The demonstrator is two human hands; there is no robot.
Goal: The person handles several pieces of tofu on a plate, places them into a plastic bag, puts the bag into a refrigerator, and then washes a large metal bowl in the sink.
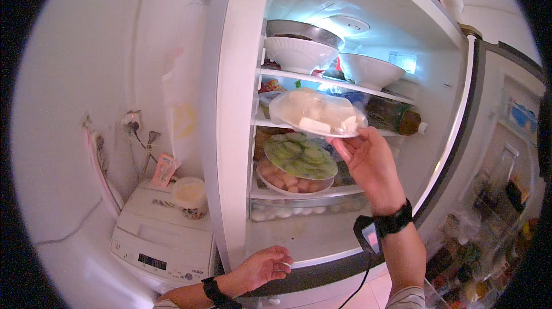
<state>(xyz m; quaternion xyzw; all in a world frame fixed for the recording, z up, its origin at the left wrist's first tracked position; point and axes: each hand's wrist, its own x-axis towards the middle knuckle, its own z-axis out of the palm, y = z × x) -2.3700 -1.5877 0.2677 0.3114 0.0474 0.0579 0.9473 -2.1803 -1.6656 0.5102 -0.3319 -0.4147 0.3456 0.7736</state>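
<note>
My right hand point(373, 164) grips the near rim of a plate of pale white blocks point(319, 113), covered in clear plastic film, at the middle shelf of an open refrigerator. Below it sits a plate of sliced green vegetable point(299, 156), overlapping a plate of round brownish food point(293, 180) on the lower shelf. My left hand point(263, 268) hangs empty with loosely curled fingers near the refrigerator's bottom front edge. Both wrists wear black straps; the right one carries a small device with a cable.
Two white bowls point(302, 54) point(373, 69) fill the top shelf, one under a metal pan. A dark bottle point(399, 119) lies at right. Eggs point(284, 213) sit in a bottom drawer. The loaded refrigerator door point(496, 136) stands open at right; a Haier washing machine point(164, 240) stands at left.
</note>
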